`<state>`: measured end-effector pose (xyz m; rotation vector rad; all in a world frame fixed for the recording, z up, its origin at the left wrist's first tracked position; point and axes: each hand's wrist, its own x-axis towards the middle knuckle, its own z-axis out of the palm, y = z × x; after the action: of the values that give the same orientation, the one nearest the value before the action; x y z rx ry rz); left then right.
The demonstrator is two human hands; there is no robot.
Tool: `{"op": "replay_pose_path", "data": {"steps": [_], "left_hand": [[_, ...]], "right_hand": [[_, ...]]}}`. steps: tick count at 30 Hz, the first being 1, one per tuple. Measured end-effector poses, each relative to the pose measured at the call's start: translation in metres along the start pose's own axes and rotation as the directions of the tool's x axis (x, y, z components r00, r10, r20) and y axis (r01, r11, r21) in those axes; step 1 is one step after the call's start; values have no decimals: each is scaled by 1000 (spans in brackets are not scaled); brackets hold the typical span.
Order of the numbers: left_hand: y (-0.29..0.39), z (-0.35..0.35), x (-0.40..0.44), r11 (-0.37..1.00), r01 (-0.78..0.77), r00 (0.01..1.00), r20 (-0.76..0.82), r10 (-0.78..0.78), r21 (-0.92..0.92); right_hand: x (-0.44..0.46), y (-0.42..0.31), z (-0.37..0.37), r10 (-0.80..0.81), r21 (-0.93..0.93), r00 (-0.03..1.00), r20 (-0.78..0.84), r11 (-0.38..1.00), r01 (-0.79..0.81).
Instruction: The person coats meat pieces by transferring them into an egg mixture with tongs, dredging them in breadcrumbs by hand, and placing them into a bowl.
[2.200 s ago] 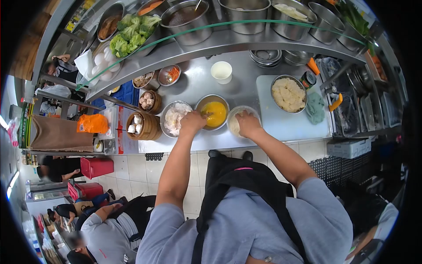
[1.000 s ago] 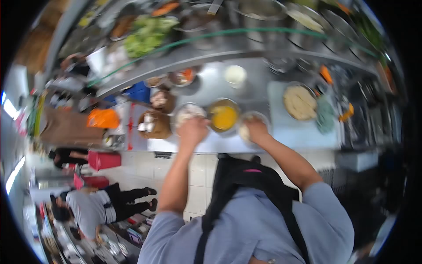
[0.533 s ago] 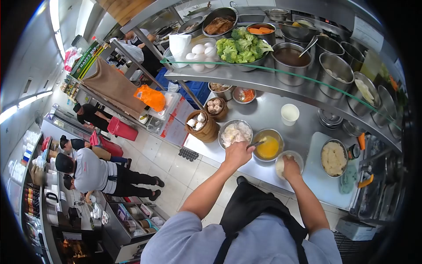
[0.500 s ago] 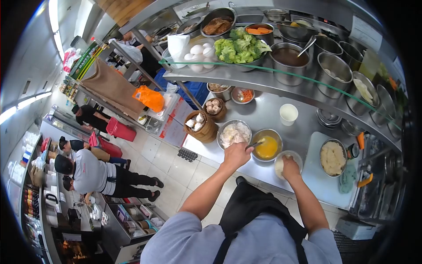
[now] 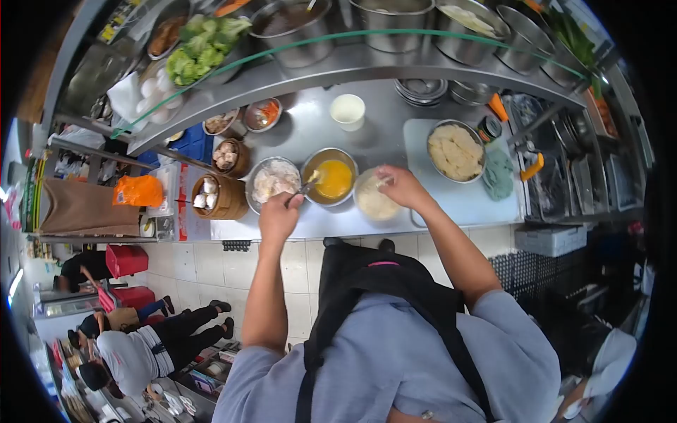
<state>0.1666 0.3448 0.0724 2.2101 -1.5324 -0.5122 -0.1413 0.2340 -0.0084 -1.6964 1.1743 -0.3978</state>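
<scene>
My left hand (image 5: 280, 213) is closed around a slim dark-handled utensil (image 5: 307, 187), its exact kind unclear. The utensil's yellow-coated end reaches over a steel bowl (image 5: 308, 163) of beaten egg (image 5: 334, 179). Left of that, beside my hand, stands a bowl of pale, white-dusted pieces (image 5: 273, 179). At the upper right rim of a bowl of pale crumbs (image 5: 375, 200) is my right hand (image 5: 405, 189), fingers curled together; what they hold is hidden.
A white cutting board (image 5: 423, 151) carries a bowl of pale mash-like food (image 5: 455, 151) and a green cloth (image 5: 498, 173). Bamboo steamers (image 5: 224, 196) stand left, a white cup (image 5: 348, 113) behind. A steel shelf (image 5: 338, 74) overhangs the counter; several people are at lower left.
The view has turned, so the counter now lies level before me. My right hand has drawn from inside the crumb bowl to its rim. My left hand still grips the utensil by the egg.
</scene>
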Motion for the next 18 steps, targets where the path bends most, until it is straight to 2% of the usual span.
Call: {"op": "replay_pose_path", "data": {"steps": [2, 4, 6, 7, 9, 10, 11, 12, 14, 15, 17, 18], "left_hand": [[20, -17, -5, 996, 48, 994, 102, -40, -76], [39, -27, -8, 995, 63, 987, 152, -49, -83], [53, -22, -10, 982, 19, 956, 292, 38, -190], [53, -7, -9, 981, 21, 955, 295, 36, -191], [53, 36, -7, 988, -155, 942, 299, 154, -23], [61, 48, -10, 988, -150, 943, 298, 151, -25], [70, 59, -12, 984, -130, 938, 335, 84, 119], [77, 63, -12, 959, -116, 933, 360, 16, 259], [84, 52, -14, 972, -100, 943, 332, 25, 211], [84, 48, -17, 983, -79, 951, 308, 25, 165], [75, 43, -17, 987, -86, 946, 321, 39, 133], [71, 40, -15, 990, -99, 943, 326, 60, 102]], "right_hand": [[0, -1, -11, -90, 130, 990, -111, 986, 104], [4, 1, -21, -36, 195, 993, -113, 979, 58], [6, -2, -27, 11, 264, 994, -110, 964, 19], [6, -5, -29, -8, 220, 992, -125, 975, 35], [9, -8, -27, -28, 174, 990, -135, 983, 52], [11, -8, -24, -61, 48, 993, -104, 997, 67], [12, -8, -21, -92, -80, 993, -69, 993, 87], [16, -2, -14, -95, -85, 993, -67, 992, 89], [20, 19, 9, -96, -256, 995, -8, 963, 91], [23, 31, 22, -89, -256, 996, -6, 963, 85], [26, 41, 43, -91, -421, 996, 10, 903, 87], [26, 40, 46, -94, -422, 995, 14, 902, 91]]}}
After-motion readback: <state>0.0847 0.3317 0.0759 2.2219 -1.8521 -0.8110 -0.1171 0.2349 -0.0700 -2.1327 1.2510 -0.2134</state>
